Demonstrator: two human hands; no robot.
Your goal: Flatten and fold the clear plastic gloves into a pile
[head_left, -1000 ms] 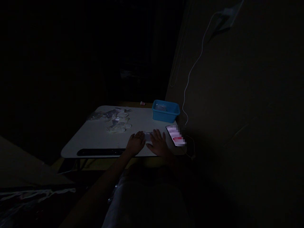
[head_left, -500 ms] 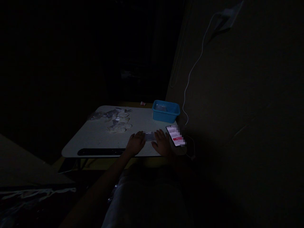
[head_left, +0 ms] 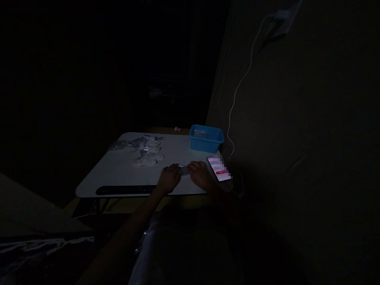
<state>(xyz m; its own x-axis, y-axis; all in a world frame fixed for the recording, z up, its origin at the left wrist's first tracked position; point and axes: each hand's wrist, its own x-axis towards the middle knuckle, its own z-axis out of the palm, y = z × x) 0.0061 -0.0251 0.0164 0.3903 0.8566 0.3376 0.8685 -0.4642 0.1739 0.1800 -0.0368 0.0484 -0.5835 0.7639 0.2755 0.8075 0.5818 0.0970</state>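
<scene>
A small clear plastic bag (head_left: 184,170) lies flat near the front edge of the white folding table (head_left: 118,174), shining where light catches it. My left hand (head_left: 170,179) grips its left end with fingers bent over it. On the opposite end, my right hand (head_left: 200,174) has its fingers drawn together on the bag. The fingertips are dim, and the bag's contents cannot be made out. Further left lie several white cloth pieces, perhaps socks (head_left: 148,156), beside crumpled clear plastic wrappers (head_left: 120,145).
A blue plastic basket (head_left: 207,146) with clear plastic inside stands at the back right. A lit phone (head_left: 219,169) lies beside my right hand. A white cable (head_left: 236,93) hangs from a wall socket (head_left: 286,19). A dark slot (head_left: 126,190) runs along the table's front.
My right hand has moved slightly left and its spread fingers have drawn together on the bag's right end. The bag now looks more bunched. My left hand has barely moved.
</scene>
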